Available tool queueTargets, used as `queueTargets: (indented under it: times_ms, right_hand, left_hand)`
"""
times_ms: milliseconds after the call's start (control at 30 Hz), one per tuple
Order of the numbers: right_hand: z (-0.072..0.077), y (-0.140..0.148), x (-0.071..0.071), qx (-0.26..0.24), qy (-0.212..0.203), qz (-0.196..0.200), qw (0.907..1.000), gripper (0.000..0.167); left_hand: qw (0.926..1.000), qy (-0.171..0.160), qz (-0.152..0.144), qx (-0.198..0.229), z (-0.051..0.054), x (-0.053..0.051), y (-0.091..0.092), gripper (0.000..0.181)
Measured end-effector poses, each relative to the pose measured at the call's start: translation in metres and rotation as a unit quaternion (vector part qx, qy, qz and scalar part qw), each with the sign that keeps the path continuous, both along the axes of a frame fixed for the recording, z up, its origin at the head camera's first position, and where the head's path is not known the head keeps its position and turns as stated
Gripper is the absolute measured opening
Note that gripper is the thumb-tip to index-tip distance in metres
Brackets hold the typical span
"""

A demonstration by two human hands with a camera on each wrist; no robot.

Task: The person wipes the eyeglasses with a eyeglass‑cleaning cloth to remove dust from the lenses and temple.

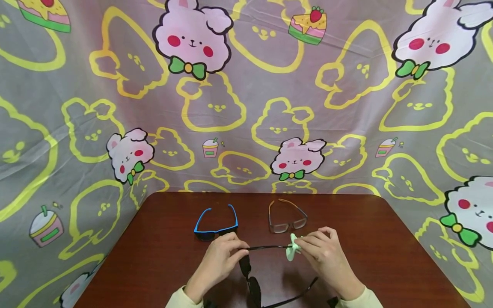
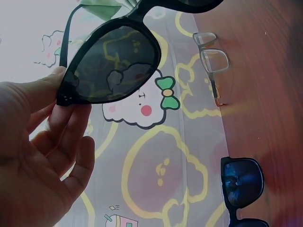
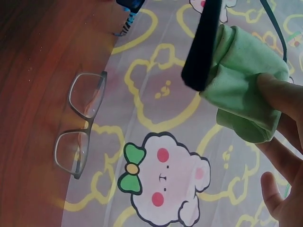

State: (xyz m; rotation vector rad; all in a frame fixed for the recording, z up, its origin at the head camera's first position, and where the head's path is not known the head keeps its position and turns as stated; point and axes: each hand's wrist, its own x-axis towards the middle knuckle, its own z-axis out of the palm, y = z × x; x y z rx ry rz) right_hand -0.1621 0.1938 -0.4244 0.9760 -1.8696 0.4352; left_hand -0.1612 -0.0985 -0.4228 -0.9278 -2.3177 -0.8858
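Observation:
My left hand (image 1: 216, 262) pinches black sunglasses (image 1: 254, 290) at a front corner, near the hinge. The dark lens (image 2: 118, 66) shows up close in the left wrist view. One temple arm (image 1: 269, 247) stretches across to my right hand (image 1: 327, 256), and the other points right, below it. Between the fingers and thumb of that right hand is a light green cloth (image 1: 291, 252), folded around the first arm near its tip. The right wrist view shows the cloth (image 3: 246, 71) bunched, with the other arm's black end (image 3: 198, 71) in front of it.
Blue-armed sunglasses (image 1: 215, 233) lie on the brown table (image 1: 154, 256), just beyond my left hand. Clear-lensed eyeglasses (image 1: 288, 226) rest farther right with their arms unfolded. A patterned cloth curtain (image 1: 246, 107) stands around the table's back and sides.

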Motion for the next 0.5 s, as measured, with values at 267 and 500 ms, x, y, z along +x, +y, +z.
queueTargets:
  times_ms: [267,500]
  right_hand:
    - [-0.001,0.003,-0.002,-0.005,0.0,0.002,1.0,0.034]
    - [-0.003,0.011,-0.002,-0.023,-0.001,-0.031,0.9993,0.037]
  left_hand:
    - [0.9999,0.007,0.014,0.007,0.001,0.001,-0.006,0.01]
    - [0.9943,-0.058,0.084,0.032,0.006,0.001,-0.024,0.011]
